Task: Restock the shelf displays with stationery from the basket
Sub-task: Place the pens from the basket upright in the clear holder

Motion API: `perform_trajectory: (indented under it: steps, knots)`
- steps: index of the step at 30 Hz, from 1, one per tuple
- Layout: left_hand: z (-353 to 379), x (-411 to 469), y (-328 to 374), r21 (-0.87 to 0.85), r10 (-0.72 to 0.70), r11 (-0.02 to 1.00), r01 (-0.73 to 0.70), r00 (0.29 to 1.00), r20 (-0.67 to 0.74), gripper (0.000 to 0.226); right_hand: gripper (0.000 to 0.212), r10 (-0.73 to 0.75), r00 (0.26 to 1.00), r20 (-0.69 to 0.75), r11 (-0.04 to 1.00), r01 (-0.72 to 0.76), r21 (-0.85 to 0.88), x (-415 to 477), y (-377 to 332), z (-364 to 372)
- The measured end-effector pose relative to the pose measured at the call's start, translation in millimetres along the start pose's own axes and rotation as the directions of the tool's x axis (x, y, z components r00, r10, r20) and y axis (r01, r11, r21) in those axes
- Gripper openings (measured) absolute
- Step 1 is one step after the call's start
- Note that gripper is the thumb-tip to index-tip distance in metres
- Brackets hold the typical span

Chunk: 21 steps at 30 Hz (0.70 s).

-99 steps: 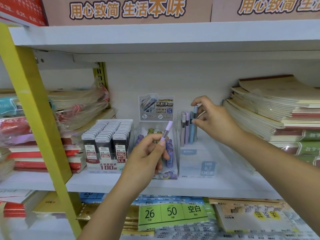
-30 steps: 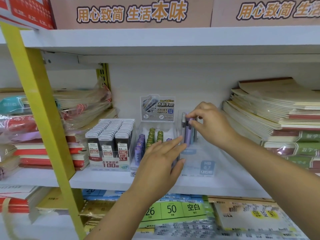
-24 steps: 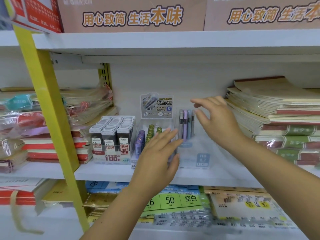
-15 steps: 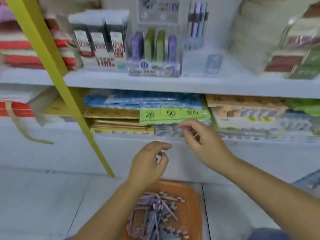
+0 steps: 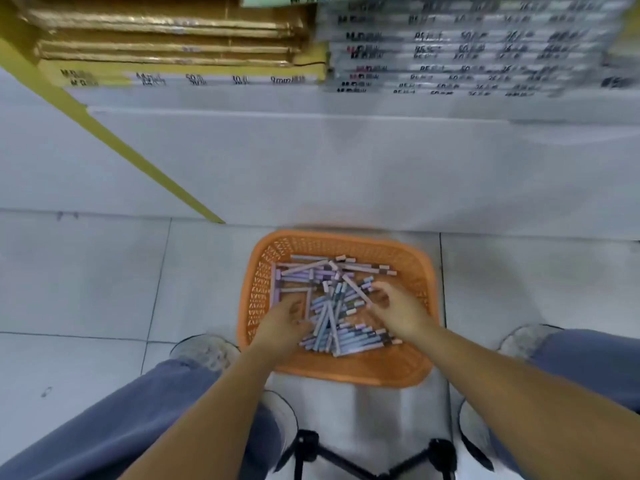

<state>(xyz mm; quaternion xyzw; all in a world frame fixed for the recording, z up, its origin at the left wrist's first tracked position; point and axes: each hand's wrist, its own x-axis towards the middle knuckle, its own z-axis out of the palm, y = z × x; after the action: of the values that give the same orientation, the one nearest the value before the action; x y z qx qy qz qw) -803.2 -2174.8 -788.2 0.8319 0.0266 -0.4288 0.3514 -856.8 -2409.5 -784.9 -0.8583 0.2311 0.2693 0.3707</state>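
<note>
Both hands are down in an orange plastic lattice basket (image 5: 341, 373). The left hand (image 5: 286, 321) lies at the pile's left edge with its fingers curled down among a loose heap of lilac, blue and grey stationery sticks (image 5: 330, 308). The right hand (image 5: 395, 308) is on the heap's right side, fingers bent and spread, with its fingertips (image 5: 375, 288) touching the sticks. Motion blur hides whether either hand actually grips one.

The sticks lie criss-crossed from the basket's far-left corner to its near edge, leaving the near rim bare. The basket sits on a pale grey tiled floor (image 5: 86, 278), its far edge just beside the white base panel of the shelf unit (image 5: 346, 168). A yellow metal upright (image 5: 138, 161) slants across the panel's left side.

On the lowest shelf above are stacked gold-wrapped packs (image 5: 166, 36) on the left and blurred silver-grey packs (image 5: 450, 46) on the right. Blue-jeaned legs (image 5: 104, 431) and grey shoes (image 5: 204, 351) flank the basket.
</note>
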Motion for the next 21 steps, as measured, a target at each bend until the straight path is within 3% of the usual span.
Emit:
perform_trajectory:
  steps: [7,10,14,17,21]
  knots:
    - [7.7,27.7,-8.1,-0.063,-0.06,0.996,0.061,0.998,0.021,0.054,0.008,0.097,0.995,0.0,0.995,-0.097,-0.033,23.9,-13.5,41.1]
    - [9.9,34.5,-5.9,-0.085,-0.107,0.99,0.109,0.994,0.029,0.052,0.011,0.15,0.988,-0.027,0.987,-0.149,0.056,19.8,-12.0,53.3]
    - [15.7,44.8,0.4,-0.092,-0.125,0.987,0.129,0.991,0.049,0.032,0.048,0.249,0.967,0.048,0.91,-0.25,0.332,13.3,-17.5,63.2]
    - [19.3,49.2,5.9,-0.132,-0.124,0.982,0.134,0.989,0.078,0.018,0.047,0.204,0.976,0.08,0.912,-0.219,0.347,13.0,-21.6,68.7]
    - [21.7,47.3,14.4,-0.177,-0.113,0.975,0.133,0.986,0.123,0.034,0.037,0.14,0.974,0.176,0.875,-0.205,0.439,10.3,-26.7,73.1]
